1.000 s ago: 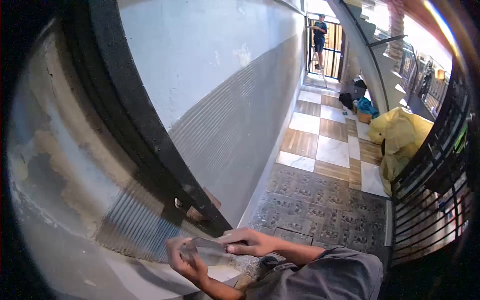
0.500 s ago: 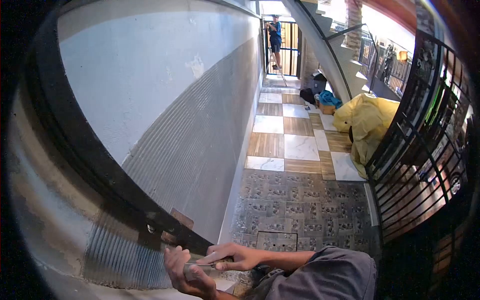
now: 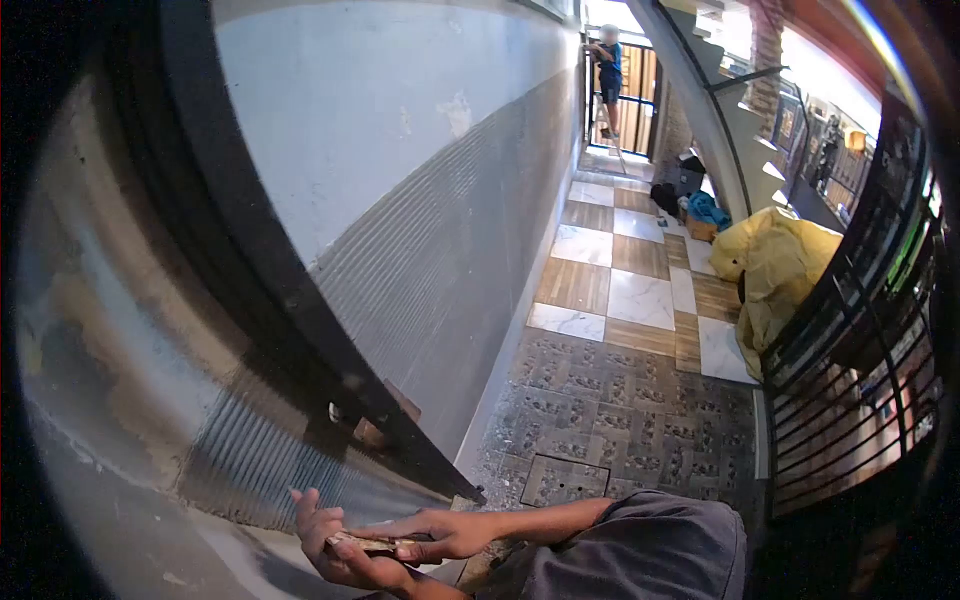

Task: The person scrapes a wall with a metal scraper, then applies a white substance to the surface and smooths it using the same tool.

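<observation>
At the bottom, my left hand [image 3: 338,558] is turned palm up, its fingers curled around the end of a small flat-bladed tool [image 3: 368,543]. The tool's visible face is pale and stained; its exact kind I cannot make out. My right hand [image 3: 450,534] grips the other end, with the index finger stretched along the top and the thumb below. Both hands are in front of my bent knee in grey trousers [image 3: 640,550]. Close beyond them runs a dark metal post [image 3: 300,290] with a rusty plate [image 3: 385,420] on it.
Grey adhesive with comb ridges [image 3: 440,230] covers the lower wall. Dark patterned tiles [image 3: 600,410] lead to checkered tiles [image 3: 640,297]. At the right are a yellow cover [image 3: 790,260] and a barred gate [image 3: 850,400]. A person [image 3: 609,85] stands on a ladder by the far gate.
The view has swung left, so the corridor sits further right. Both hands have shifted a little left and down in view, and the tool now shows its pale flat face rather than its thin edge.
</observation>
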{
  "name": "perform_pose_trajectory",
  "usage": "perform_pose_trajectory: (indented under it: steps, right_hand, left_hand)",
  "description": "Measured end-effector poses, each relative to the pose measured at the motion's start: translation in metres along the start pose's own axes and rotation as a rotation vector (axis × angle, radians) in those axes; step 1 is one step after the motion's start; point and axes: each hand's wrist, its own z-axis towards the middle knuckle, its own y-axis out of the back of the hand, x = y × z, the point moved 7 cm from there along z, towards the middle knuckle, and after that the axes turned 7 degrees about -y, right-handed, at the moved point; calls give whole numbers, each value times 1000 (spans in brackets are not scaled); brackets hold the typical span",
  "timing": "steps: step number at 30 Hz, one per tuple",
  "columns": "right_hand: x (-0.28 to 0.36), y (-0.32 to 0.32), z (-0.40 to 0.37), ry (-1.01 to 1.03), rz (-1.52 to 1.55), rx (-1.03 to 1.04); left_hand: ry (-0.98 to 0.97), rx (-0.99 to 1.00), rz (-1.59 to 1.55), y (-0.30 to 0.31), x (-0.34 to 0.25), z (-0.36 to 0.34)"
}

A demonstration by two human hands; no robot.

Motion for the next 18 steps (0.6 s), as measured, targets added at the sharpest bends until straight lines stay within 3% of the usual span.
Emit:
perform_pose_trajectory:
  steps: [5, 7, 10, 13, 18]
  right_hand:
    - [-9, -1, 15, 150, -89, 0]
    - [-17, -1, 16, -8, 56, 149]
    - [-28, -1, 20, 52, 33, 71]
    - [-15, -1, 13, -33, 214, 80]
    - [-25, -3, 16, -106, 247, 78]
  left_hand:
    - [120, -91, 71, 19, 4, -6]
    - [78, -144, 37, 17, -1, -1]
    - [77, -68, 188, 17, -4, -1]
    - [227, -97, 227, 14, -3, -5]
    - [316, -95, 313, 18, -5, -7]
